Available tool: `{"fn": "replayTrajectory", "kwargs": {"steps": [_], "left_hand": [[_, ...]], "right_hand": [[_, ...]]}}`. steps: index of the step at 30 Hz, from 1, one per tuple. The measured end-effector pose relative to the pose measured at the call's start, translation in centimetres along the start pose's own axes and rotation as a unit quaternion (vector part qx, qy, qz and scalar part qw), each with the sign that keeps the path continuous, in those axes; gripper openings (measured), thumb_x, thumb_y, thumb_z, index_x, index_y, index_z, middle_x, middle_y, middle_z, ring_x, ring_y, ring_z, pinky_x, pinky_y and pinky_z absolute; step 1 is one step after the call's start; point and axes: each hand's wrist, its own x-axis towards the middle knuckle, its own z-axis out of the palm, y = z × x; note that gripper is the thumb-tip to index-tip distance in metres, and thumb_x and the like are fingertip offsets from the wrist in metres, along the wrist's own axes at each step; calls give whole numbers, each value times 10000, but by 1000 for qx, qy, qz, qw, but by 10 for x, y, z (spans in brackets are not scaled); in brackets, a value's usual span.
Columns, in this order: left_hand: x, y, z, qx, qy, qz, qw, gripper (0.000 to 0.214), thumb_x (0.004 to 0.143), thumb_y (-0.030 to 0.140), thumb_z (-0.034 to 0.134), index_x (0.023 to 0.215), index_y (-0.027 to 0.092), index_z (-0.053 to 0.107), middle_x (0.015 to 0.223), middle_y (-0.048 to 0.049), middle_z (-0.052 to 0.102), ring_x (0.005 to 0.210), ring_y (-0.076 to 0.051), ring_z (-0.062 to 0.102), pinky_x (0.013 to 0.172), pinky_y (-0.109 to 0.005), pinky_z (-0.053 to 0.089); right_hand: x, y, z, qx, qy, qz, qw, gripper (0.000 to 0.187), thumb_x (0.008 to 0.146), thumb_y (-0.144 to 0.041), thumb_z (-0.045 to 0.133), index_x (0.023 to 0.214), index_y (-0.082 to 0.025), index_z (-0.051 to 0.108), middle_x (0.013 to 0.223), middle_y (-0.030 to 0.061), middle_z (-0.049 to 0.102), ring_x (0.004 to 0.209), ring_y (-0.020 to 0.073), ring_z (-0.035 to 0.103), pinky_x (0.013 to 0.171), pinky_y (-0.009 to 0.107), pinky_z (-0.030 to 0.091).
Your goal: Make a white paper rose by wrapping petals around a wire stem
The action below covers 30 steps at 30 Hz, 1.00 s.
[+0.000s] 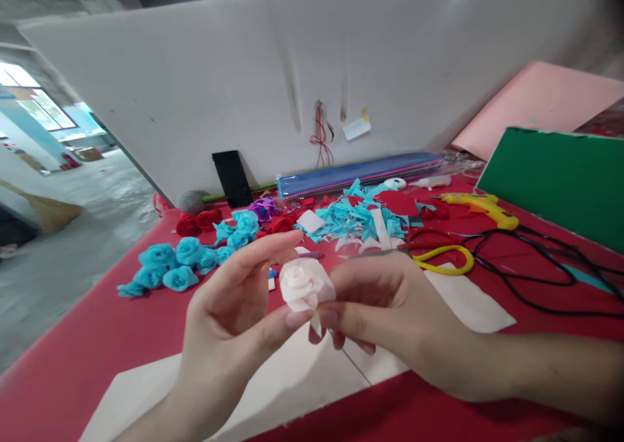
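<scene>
A pale pink crepe-paper rose (303,282) is held upright between my two hands, above the table's near middle. My right hand (390,299) pinches its base between thumb and fingers, where a twisted paper tail hangs down. Against the lower left side of the bloom presses the thumb of my left hand (234,305); its index finger arches up behind and the other fingers are partly hidden. A thin wire (355,366) slants down to the right from beneath the rose. Under both hands lie pale paper sheets (292,383).
Blue paper roses (178,260) sit at left, near red roses (199,222) and a purple one (262,208). Blue scraps (358,213), yellow-handled scissors (446,260) and a yellow glue gun (480,208) with a black cord (531,253) lie beyond. A black phone (233,179) leans on the white board (195,91).
</scene>
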Motion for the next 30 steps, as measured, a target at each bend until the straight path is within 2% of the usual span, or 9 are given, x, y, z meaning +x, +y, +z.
{"fn": "replayTrajectory", "kwargs": {"steps": [2, 7, 13, 21, 25, 30], "left_hand": [[1, 0, 1, 5, 1, 3, 1000, 369, 698, 302, 699, 1053, 288, 600, 875, 42, 605, 628, -59, 501, 491, -100, 458], [4, -1, 6, 12, 12, 3, 1000, 358, 707, 286, 694, 1049, 271, 588, 855, 38, 585, 617, -53, 505, 561, -124, 477], [3, 2, 10, -37, -4, -2, 999, 380, 752, 226, 650, 1110, 248, 522, 791, 24, 554, 588, -75, 534, 451, -162, 474], [-2, 1, 7, 10, 32, -3, 999, 381, 749, 241, 643, 1107, 263, 511, 803, 8, 539, 527, -80, 494, 383, -193, 430], [0, 1, 9, 22, 52, -18, 998, 329, 745, 234, 634, 1048, 290, 519, 841, 0, 545, 531, -96, 500, 408, -220, 463], [2, 1, 12, 59, 89, 9, 994, 300, 720, 195, 642, 988, 282, 538, 827, -6, 565, 697, -143, 540, 528, -231, 482]], "right_hand": [[-1, 0, 0, -14, 7, 1, 1000, 98, 722, -87, 587, 662, -140, 643, 620, -21, 589, 526, 33, 468, 464, 135, 375], [-2, -1, 1, -21, 13, -13, 1000, 126, 714, -56, 570, 637, -137, 630, 620, -26, 593, 556, 37, 497, 493, 134, 395], [0, 0, 2, -41, 18, -11, 999, 97, 723, -85, 585, 650, -129, 632, 615, -26, 590, 550, 35, 489, 499, 136, 397], [1, 0, 3, -3, -5, 17, 1000, 93, 756, -156, 593, 674, -127, 625, 637, -26, 587, 542, 15, 486, 477, 95, 394], [1, 3, 2, 12, -21, 23, 999, 81, 773, -147, 568, 711, -137, 620, 668, -26, 590, 564, 17, 497, 501, 97, 412], [1, 7, 0, -49, -15, 5, 999, 59, 711, -162, 642, 764, -143, 622, 678, -28, 559, 601, 44, 468, 546, 147, 401]]}}
